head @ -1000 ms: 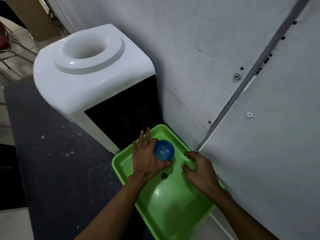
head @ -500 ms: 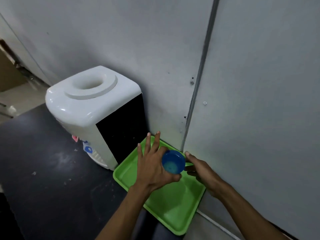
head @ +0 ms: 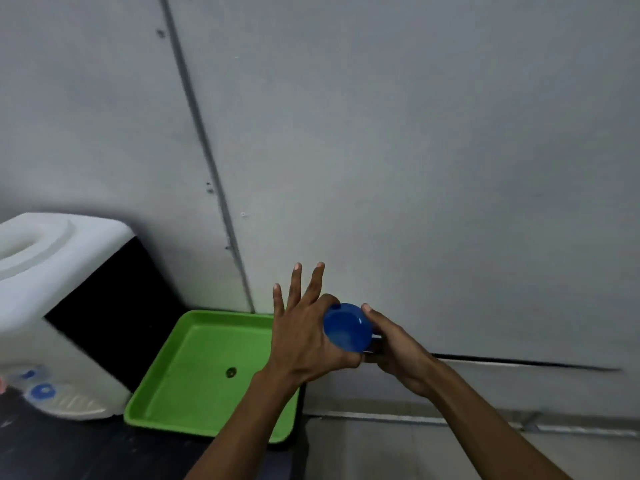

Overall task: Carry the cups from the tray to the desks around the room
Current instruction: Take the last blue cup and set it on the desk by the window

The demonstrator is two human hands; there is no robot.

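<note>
You hold the blue cup (head: 347, 327) between both hands, up above the right end of the green tray (head: 194, 386).

Your left hand (head: 304, 337) pinches it with thumb and curled forefinger, the other three fingers spread straight. Your right hand (head: 398, 348) wraps its right side, fingers curled. A white water dispenser (head: 52, 271) stands left of the tray, against the grey wall (head: 415, 133).

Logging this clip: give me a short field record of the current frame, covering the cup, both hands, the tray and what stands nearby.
cup: blue cup, lifted clear of the tray, held between both hands
left hand: left hand grips the cup with thumb and forefinger, other fingers spread straight
right hand: right hand holds the cup's far side, fingers wrapped under it
tray: green tray on a dark counter, no cups in the visible part
nearby: white water dispenser left of the tray, grey wall behind
</note>
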